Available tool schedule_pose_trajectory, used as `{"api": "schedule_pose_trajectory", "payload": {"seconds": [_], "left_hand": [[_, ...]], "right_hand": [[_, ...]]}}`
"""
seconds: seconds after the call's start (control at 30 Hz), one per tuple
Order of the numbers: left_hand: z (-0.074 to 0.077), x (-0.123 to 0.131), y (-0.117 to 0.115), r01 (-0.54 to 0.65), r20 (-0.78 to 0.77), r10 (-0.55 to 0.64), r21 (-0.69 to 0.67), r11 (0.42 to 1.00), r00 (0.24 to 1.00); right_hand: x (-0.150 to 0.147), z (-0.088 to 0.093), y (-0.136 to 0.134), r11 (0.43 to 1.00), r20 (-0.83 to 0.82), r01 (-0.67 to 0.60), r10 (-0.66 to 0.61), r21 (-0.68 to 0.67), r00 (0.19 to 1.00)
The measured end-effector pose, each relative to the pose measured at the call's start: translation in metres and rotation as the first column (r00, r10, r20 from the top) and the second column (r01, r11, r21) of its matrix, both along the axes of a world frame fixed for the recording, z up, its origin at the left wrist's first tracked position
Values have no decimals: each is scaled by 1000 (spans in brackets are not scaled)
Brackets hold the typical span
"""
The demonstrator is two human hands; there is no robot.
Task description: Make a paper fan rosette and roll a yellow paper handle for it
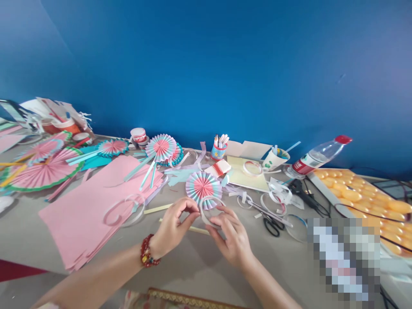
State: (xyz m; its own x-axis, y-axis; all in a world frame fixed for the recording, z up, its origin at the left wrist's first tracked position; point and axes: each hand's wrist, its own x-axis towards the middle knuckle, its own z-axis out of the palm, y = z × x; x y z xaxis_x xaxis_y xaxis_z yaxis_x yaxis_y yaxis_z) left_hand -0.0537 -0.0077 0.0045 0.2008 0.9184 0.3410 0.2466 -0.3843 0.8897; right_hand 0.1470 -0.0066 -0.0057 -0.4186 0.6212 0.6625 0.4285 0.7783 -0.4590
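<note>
Between my two hands, above the grey table, is a thin white ring that looks like a narrow roll of tape [202, 210]. My left hand [175, 223], with a red bead bracelet on its wrist, pinches thumb and forefinger at the ring's left edge. My right hand [230, 234] grips the ring from the right between thumb and fingers. Just behind it lies a pleated paper rosette [203, 189] in pink, blue and lilac, partly covered by the ring. Pale yellow paper strips [199, 230] lie beneath my hands.
Pink paper sheets [86, 210] and folded paper fans [48, 167] lie to the left. On the right are black-handled scissors [273, 226], a glue gun [302, 193], a tilted-looking plastic bottle [317, 159] and a paper cup [275, 159]. A pen holder [219, 151] stands by the blue wall.
</note>
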Motion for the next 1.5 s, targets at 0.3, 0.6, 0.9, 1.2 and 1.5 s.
{"api": "schedule_pose_trajectory", "payload": {"seconds": [0.3, 0.6, 0.9, 1.2, 1.5], "left_hand": [[3, -1, 2, 21, -58, -20, 29, 999, 998], [1, -2, -3, 107, -102, -98, 86, 990, 990], [2, -3, -2, 126, -125, -123, 13, 992, 984], [-10, -4, 0, 167, -425, -159, -19, 986, 891], [-22, 12, -5, 223, -716, -157, -2, 975, 680]], "right_hand": [[-2, -1, -1, 1000, 14, -7, 7, 11, 1000], [6, 7, 2, 990, 75, 139, -141, 36, 987], [11, 11, 3, 990, 123, 52, -36, -129, 992], [45, 28, 16, 965, 300, 221, -171, -141, 939], [59, 34, 19, 948, 333, 206, -119, -242, 935]]}}
